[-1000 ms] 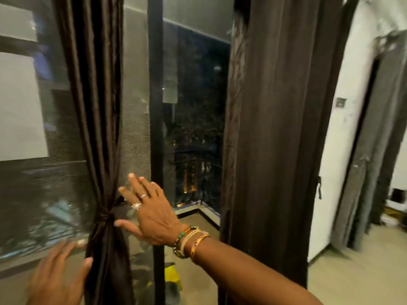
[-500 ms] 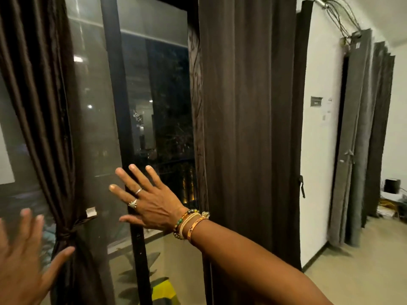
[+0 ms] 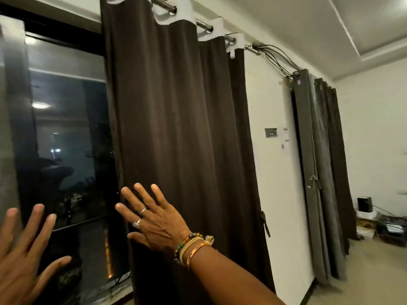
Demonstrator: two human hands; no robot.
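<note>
The brown curtain (image 3: 176, 128) hangs from a rod (image 3: 204, 26) in mid-view, its left edge beside the dark window (image 3: 66, 139) at 9 o'clock. The right hand (image 3: 158, 223) rests at that edge, low at the curtain's 7 o'clock, fingers (image 3: 141, 194) straight and spread, gripping nothing. The left hand (image 3: 24, 256), also spread open, is raised before the glass at 8 o'clock, and a grey curtain (image 3: 317, 172) hangs at 3 o'clock.

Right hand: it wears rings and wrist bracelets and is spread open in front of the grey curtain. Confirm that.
One detail is wrong: the curtain. The head view shows the right hand, with rings and bracelets, spread open in front of the dark brown curtain, near its left edge. The grey curtain hangs farther right, beyond a stretch of white wall.
</note>
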